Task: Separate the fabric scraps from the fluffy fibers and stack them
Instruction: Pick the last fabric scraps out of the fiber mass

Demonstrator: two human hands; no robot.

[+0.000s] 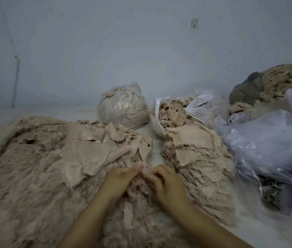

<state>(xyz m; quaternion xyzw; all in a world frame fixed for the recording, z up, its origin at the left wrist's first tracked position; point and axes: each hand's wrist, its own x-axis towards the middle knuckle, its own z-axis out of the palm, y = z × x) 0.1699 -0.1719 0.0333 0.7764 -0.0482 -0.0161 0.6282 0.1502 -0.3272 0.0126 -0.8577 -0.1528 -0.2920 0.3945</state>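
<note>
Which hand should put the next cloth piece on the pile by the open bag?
Probably the right hand. The stack of fabric scraps in front of the open bag lies on its side, just beyond it. The left hand would have to cross over. Both hands are pinching the fluffy fibers now.

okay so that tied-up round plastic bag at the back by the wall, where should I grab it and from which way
Grip the tied bag by the gathered plastic at its top, coming down from above. The body is round, stuffed taut and probably too wide for one hand, while the bunched neck sticks up free, with nothing over it.
</note>
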